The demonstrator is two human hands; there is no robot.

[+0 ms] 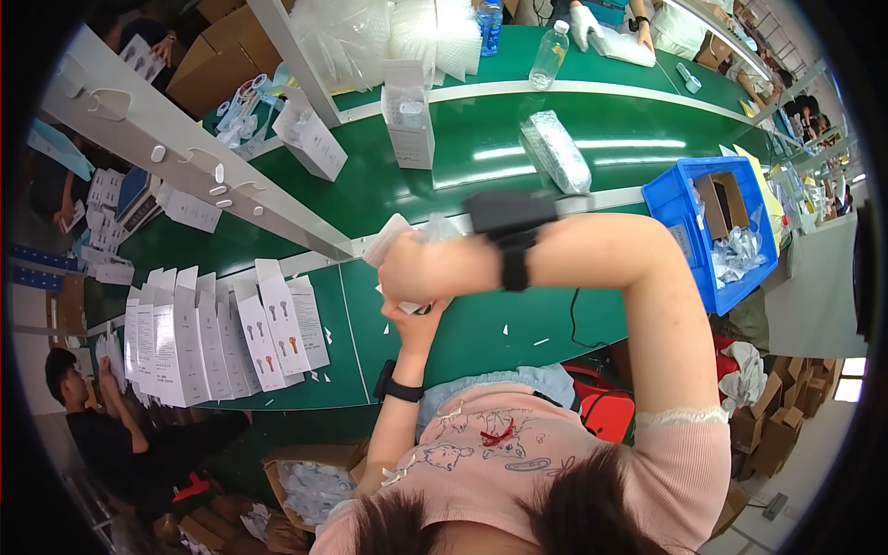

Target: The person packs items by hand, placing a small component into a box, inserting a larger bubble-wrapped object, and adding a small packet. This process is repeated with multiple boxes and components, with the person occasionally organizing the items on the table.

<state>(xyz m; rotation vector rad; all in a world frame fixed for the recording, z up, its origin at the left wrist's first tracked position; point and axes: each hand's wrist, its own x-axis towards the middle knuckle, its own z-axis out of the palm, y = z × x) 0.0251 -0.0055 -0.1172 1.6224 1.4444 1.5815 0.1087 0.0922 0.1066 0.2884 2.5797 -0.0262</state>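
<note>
Both my hands meet over the near edge of the green table [490, 328]. Between them is a small white box [391, 233], mostly hidden by my fingers. My left hand [415, 316] grips it from below. Reaching across from the right, my right hand [407, 266] is closed over its upper part, somewhat blurred. Clear plastic film [442, 227] shows just behind my right wrist; whether I hold it is unclear. To the left of my hands stands a row of white printed cartons [208, 338] with raised flaps. A bubble-wrapped packet [558, 153] lies beyond them on the table.
A blue bin [672, 176] with plastic bags stands at the right. Two open white boxes [407, 129] sit on the far side, near a metal post [208, 176]. A clear bottle [549, 57] is farther back. Co-workers are at the far table and left.
</note>
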